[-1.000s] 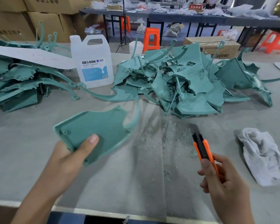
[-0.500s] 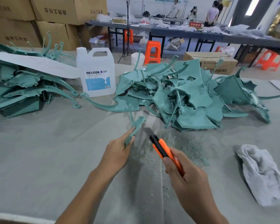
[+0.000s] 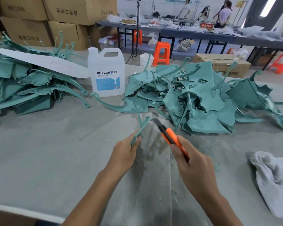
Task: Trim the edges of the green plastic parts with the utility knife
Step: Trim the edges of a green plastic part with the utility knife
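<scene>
Over the near table (image 3: 39, 152), the left hand (image 3: 126, 154) pinched a green plastic part (image 3: 140, 129) edge-on, presenting its rim. The right hand (image 3: 194, 168) gripped the orange utility knife (image 3: 170, 137) beside it, blade extended.

Operator: two bare hands and forearms in view.
Left hand (image 3: 124, 154) and right hand (image 3: 194, 167) are uncovered. Left forearm (image 3: 91, 196) and right forearm (image 3: 219, 207) are bare skin as far as the lower frame edge, where both leave view. Clothing and the rest of the body lie outside the frame.
</scene>
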A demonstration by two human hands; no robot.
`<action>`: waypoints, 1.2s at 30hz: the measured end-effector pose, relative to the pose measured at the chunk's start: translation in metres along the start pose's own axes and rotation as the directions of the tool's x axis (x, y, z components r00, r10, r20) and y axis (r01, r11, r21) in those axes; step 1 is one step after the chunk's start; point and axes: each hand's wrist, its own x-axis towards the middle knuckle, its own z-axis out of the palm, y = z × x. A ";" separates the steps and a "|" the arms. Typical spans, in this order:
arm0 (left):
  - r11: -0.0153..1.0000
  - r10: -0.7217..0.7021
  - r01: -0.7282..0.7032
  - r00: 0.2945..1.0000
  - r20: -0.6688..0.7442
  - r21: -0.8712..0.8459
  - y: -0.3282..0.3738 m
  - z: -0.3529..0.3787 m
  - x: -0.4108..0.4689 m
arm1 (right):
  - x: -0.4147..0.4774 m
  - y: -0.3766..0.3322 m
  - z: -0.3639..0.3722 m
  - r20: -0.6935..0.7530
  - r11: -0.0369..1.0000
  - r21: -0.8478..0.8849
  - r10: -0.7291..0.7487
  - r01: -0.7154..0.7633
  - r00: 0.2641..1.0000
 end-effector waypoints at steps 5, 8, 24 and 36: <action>0.999 -0.043 0.043 0.999 -0.001 0.012 0.003 -0.001 0.003 | -0.003 -0.004 0.016 0.011 0.998 -0.042 -0.044 0.044 0.999; 0.999 -0.040 0.040 0.999 0.014 0.004 0.006 -0.002 0.002 | 0.001 -0.003 0.019 -0.036 0.999 0.009 -0.031 0.031 0.999; 0.997 -0.039 0.031 0.993 0.107 0.073 0.032 -0.022 -0.002 | 0.004 -0.005 0.007 -0.035 0.992 0.061 -0.108 0.110 0.993; 0.984 -0.059 0.032 0.987 0.149 0.175 0.093 -0.061 -0.004 | 0.025 -0.007 -0.020 -0.264 0.990 0.070 -0.103 0.125 0.959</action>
